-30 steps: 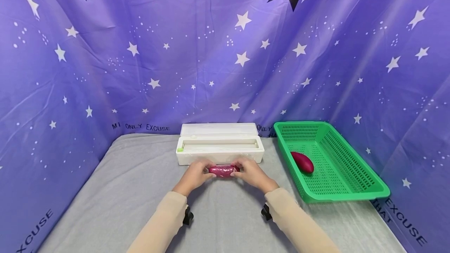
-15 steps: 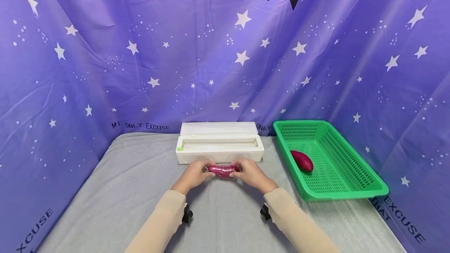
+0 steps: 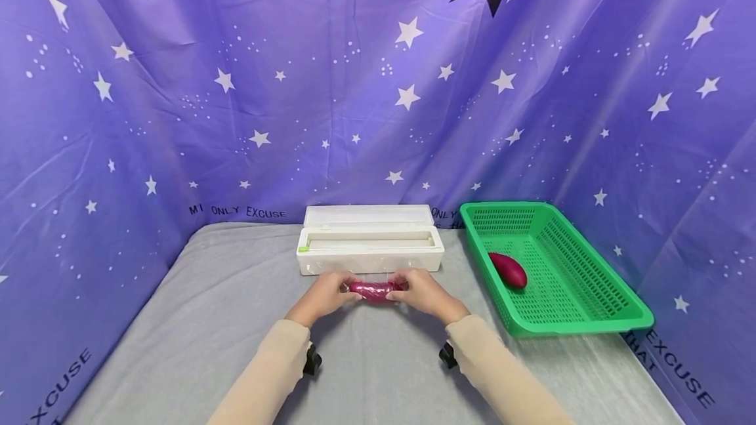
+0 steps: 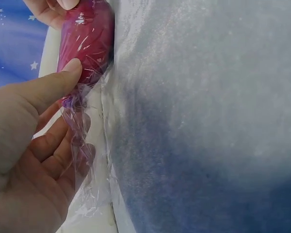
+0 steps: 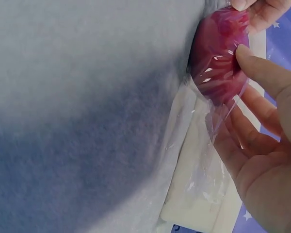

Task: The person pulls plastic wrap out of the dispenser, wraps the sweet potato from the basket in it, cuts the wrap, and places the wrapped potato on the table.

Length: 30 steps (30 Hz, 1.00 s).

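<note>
On the desk (image 3: 378, 379), I'm seeing the white box (image 3: 371, 263) risking a drag if film (image 4: 77, 121) is pulling on it; can't tell whether it's cut. Left grip (image 3: 327, 292) and right grip (image 3: 421, 292) are pinching opposite ends of the wrapped red vegetable (image 3: 373, 291), just in front of the box. If either's slipping, loose wrap may be unwinding.

Long beige cloth left sleeve (image 3: 260, 372): is covering the forearm in plain fabric
Long beige cloth right sleeve (image 3: 502, 372): is matching it in colour
Small black left wrist piece (image 3: 313, 360): is jutting from the cuff's inner side (finer details are staying too small to read)
Small black right wrist piece (image 3: 448, 355): is mirroring it
Bare left hand (image 3: 327, 292), bare right hand (image 3: 421, 292): are showing beyond the cuffs
</note>
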Each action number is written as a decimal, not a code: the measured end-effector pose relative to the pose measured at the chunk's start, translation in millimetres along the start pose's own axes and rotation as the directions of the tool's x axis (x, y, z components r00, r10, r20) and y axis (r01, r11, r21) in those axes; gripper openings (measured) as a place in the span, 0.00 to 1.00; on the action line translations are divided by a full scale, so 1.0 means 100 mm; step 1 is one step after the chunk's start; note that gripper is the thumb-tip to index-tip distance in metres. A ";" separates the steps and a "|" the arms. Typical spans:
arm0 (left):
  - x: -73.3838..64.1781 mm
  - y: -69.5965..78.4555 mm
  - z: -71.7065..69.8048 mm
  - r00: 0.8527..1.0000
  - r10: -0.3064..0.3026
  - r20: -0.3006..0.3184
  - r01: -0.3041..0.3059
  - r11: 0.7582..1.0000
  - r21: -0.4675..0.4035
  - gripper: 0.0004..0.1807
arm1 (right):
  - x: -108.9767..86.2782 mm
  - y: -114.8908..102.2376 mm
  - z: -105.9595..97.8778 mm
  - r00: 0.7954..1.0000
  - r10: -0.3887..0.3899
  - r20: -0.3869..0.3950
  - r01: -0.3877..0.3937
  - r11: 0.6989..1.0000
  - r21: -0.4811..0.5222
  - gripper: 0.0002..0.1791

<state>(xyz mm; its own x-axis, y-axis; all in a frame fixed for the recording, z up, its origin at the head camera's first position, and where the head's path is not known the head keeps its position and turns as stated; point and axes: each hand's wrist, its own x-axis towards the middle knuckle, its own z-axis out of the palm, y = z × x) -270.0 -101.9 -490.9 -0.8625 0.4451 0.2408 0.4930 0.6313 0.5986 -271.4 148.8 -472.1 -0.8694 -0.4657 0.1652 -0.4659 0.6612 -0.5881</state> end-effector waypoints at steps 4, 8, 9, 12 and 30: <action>-0.02 0.02 -0.01 1.000 -0.014 0.025 0.014 1.000 -0.021 0.15 | -0.01 0.02 -0.02 1.000 0.002 0.030 -0.003 1.000 0.020 0.14; -0.04 0.06 -0.01 0.999 -0.023 0.045 0.024 1.000 -0.018 0.13 | -0.04 0.03 -0.04 0.998 -0.014 0.059 0.011 0.999 0.042 0.13; -0.05 0.07 -0.01 0.999 -0.018 0.049 0.018 1.000 -0.013 0.13 | -0.05 0.03 -0.04 0.998 -0.023 0.063 0.020 0.999 0.048 0.13; -0.07 0.08 -0.01 0.998 0.003 0.069 -0.001 1.000 -0.025 0.13 | -0.09 0.04 -0.06 0.996 -0.046 0.078 0.043 0.998 0.043 0.12; -0.28 0.21 -0.02 0.964 0.069 0.255 -0.039 0.992 -0.121 0.11 | -0.32 0.06 -0.20 0.956 -0.116 0.270 0.094 0.991 0.090 0.11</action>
<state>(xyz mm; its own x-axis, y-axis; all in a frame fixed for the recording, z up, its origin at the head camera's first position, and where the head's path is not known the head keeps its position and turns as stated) -236.2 -102.4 -483.8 -0.7686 0.6349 0.0789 0.5088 0.5318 0.6770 -249.3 179.3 -464.9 -0.7327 -0.6804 0.0121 -0.5292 0.5585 -0.6388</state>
